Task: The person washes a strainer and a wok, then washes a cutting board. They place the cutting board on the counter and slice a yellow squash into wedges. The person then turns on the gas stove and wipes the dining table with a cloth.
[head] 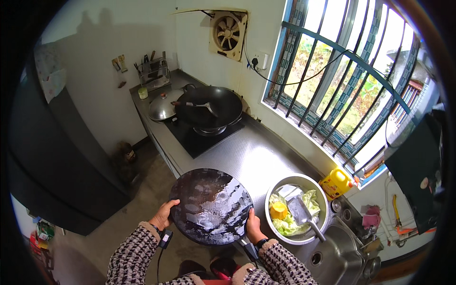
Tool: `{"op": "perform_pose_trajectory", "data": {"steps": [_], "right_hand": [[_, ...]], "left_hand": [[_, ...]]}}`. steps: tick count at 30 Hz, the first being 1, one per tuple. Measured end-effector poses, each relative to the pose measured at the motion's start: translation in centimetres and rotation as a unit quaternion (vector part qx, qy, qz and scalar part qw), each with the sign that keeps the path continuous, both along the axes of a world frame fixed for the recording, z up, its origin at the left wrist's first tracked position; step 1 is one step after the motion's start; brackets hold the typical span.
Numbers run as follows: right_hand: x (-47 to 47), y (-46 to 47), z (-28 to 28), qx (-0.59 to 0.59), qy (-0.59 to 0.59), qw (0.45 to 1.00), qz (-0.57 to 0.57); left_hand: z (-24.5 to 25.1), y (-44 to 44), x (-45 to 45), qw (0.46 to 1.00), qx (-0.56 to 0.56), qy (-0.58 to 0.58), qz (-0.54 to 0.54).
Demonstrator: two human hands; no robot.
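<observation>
A round dark pan (210, 206), its wet blackened surface facing up, is held level between both hands in front of my body. My left hand (163, 214) grips its left rim with the thumb on top. At the right rim, near the handle, my right hand (254, 226) holds on. Beside it on the steel counter stands a metal basin (269, 217) with leafy greens (290, 228), something yellow (278, 210) and a metal spatula (300, 210) in it. Farther back, a black wok (213, 96) with a slotted or flat turner (203, 105) rests over the cooktop (194, 144).
A domed lid (164, 108) and a utensil rack (155, 73) stand beyond the wok. Near the barred window (331, 78) is a yellow jug (336, 183). The steel sink (335, 254) lies at the lower right. A dark cabinet (60, 160) stands at the left.
</observation>
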State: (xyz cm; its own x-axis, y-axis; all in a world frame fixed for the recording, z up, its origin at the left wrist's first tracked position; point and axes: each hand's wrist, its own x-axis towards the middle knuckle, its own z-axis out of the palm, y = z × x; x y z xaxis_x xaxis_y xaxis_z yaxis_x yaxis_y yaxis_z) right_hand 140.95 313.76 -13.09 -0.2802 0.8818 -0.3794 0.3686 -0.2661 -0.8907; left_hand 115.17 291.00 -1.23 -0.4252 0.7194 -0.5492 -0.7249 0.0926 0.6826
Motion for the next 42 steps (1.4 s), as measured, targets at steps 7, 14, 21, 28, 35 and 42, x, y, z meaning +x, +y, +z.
{"op": "perform_pose_trajectory", "data": {"steps": [7,14,21,28,35,42], "right_hand": [[-2.4,3.6,-0.9,0.037,0.029,0.998,-0.042],[-4.0,6.9,1.0,-0.015,-0.095,0.993,-0.074],[-4.8,7.6,3.1,0.036,-0.303,0.952,-0.038],[-4.9,7.0,3.4,-0.016,-0.322,0.944,-0.074],[-4.0,7.3,3.8,-0.144,-0.260,0.946,-0.128],[-3.7,5.4,3.0,-0.227,-0.235,0.931,-0.161]], "left_hand": [[-3.4,7.5,-5.8,0.998,-0.016,-0.005,-0.062],[-4.7,17.2,-11.0,0.965,-0.106,0.115,-0.210],[-4.0,25.9,-15.8,0.820,-0.204,0.321,-0.427],[-3.1,30.4,-17.6,0.721,-0.206,0.373,-0.546],[-4.3,29.6,-16.9,0.635,-0.150,0.540,-0.531],[-6.4,24.2,-24.8,0.770,-0.028,0.613,-0.173]]}}
